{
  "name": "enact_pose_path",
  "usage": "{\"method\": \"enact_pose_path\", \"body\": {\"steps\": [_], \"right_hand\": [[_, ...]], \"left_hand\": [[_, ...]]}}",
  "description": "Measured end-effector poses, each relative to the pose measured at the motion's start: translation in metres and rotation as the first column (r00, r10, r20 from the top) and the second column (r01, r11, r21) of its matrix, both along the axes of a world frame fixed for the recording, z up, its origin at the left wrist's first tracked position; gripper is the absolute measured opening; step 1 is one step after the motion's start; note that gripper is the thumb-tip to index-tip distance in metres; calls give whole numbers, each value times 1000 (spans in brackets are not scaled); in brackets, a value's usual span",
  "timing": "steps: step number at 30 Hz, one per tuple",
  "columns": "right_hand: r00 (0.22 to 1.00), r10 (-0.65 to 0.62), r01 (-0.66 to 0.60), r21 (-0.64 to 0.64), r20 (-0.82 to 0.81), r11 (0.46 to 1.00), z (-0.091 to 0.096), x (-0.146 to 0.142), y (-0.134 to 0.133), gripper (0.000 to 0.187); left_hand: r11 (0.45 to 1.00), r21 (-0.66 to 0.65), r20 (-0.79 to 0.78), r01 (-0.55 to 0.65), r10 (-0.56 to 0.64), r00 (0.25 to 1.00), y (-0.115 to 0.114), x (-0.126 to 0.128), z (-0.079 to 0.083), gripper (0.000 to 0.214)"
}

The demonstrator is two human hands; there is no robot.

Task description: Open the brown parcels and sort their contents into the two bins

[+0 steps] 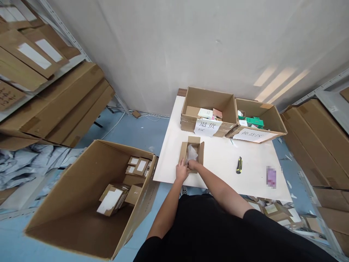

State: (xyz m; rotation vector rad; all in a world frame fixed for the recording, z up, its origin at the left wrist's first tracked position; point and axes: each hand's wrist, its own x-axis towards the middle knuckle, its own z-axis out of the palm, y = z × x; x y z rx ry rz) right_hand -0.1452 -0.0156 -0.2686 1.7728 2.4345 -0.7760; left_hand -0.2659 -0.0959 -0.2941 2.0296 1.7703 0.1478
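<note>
A small open cardboard box [201, 151] stands on the white table [218, 160] right in front of me, with a white plastic-wrapped item [192, 152] inside it. My left hand [181, 170] rests against the box's near left side, fingers curled on the flap. My right hand [192, 165] reaches into the box at its near edge and touches the white wrapping; its fingers are mostly hidden inside.
Two open labelled cartons [208, 111] [256, 122] sit at the table's far edge with small items inside. A black and yellow utility knife [239, 165] lies to the right. A large open carton [89, 198] with small parcels stands on the floor at left. Shelves with flat cartons flank both sides.
</note>
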Motion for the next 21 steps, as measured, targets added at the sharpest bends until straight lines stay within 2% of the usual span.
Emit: {"method": "enact_pose_path", "body": {"steps": [1, 3, 6, 8, 11, 13, 17, 21], "right_hand": [[1000, 3, -3, -22, 10, 1000, -2, 6, -3, 9], [1000, -13, 13, -39, 19, 999, -4, 20, -6, 26], [992, -111, 115, 89, -55, 989, -5, 43, -13, 49], [981, -160, 175, 155, -108, 972, -7, 59, -22, 57], [972, -195, 215, 164, -129, 963, -14, 85, -41, 69], [964, -229, 249, 162, -134, 955, -18, 101, -55, 70], [923, -352, 375, 163, -153, 912, -17, 132, -74, 58], [856, -456, 510, 252, -242, 823, 6, 169, -82, 43]], "left_hand": [[1000, 16, -3, 10, -10, 1000, 0, 1, -1, 26], [999, 48, -4, 13, -13, 1000, 0, 4, -4, 22], [995, 97, 26, -20, 18, 999, 2, 10, -9, 10], [991, 129, 74, -39, 29, 997, 4, 15, -14, 4], [978, 205, 158, -49, 16, 987, 10, 26, -18, 6], [963, 266, 212, -31, -27, 977, 16, 35, -16, 9], [925, 371, 272, 83, -194, 943, 27, 63, 2, 16], [863, 475, 262, 171, -324, 909, 33, 100, 36, 21]]}}
